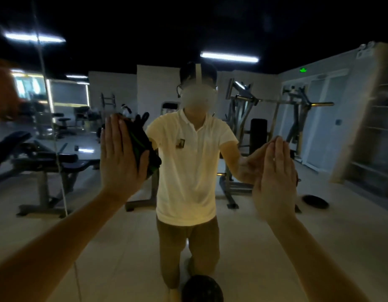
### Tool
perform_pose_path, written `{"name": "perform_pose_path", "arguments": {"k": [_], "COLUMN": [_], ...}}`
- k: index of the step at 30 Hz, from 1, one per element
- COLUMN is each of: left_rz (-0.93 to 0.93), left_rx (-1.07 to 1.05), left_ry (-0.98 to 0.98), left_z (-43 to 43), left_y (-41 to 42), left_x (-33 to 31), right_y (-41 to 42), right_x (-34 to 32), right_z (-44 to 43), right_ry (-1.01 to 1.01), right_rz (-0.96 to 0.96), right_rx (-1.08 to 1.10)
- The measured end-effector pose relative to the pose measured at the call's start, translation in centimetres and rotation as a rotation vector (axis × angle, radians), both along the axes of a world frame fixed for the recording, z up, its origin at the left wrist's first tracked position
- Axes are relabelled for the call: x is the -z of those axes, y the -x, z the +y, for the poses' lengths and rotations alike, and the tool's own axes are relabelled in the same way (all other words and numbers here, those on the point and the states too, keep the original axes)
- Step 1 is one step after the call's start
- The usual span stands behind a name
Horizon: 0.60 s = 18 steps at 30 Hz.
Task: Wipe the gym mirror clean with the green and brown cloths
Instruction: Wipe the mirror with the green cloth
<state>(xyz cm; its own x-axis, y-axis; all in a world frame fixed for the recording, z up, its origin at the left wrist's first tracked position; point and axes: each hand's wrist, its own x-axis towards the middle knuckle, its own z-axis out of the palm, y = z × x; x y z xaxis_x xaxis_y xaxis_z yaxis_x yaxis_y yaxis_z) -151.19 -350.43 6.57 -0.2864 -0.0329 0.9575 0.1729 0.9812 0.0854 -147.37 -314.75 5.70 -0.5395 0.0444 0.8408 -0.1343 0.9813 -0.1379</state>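
Observation:
The gym mirror (pixel 319 236) fills the view and reflects a person in a white shirt. My left hand (pixel 121 158) lies flat on the glass at the left, fingers straight and pointing up. It presses a dark cloth with green streaks (pixel 146 147), which sticks out past the thumb side. My right hand (pixel 276 177) is also flat against the glass at the right, blurred, and meets its own reflection. Only a small reddish-brown edge (pixel 297 178) shows at its right side, and I cannot tell whether that is the brown cloth.
A vertical seam (pixel 57 153) runs down the mirror at the left. The reflection shows weight benches at the left, a lever machine (pixel 243 118) behind the person, and a weight plate (pixel 315 201) on the floor. A dark round object (pixel 201 288) sits at the bottom centre.

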Motion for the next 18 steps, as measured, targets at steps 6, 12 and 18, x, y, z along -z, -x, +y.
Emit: {"name": "perform_pose_path", "arguments": {"k": [6, 12, 18], "left_rz": [0.035, -0.072, -0.128], "left_rx": [0.128, 0.186, 0.208], "left_ry": [0.148, 0.418, 0.656], "left_z": [11.3, 25.0, 34.2], "left_y": [0.9, 0.7, 1.0], "left_x": [-1.3, -0.5, 4.6], "right_y": [-0.3, -1.5, -1.7], "right_x": [-0.5, -1.2, 1.0], "right_z": [2.6, 6.4, 12.3], "right_ry": [-0.072, -0.037, -0.102], "right_rz": [-0.033, 0.068, -0.006], "right_rx": [-0.062, -0.209, -0.082]}}
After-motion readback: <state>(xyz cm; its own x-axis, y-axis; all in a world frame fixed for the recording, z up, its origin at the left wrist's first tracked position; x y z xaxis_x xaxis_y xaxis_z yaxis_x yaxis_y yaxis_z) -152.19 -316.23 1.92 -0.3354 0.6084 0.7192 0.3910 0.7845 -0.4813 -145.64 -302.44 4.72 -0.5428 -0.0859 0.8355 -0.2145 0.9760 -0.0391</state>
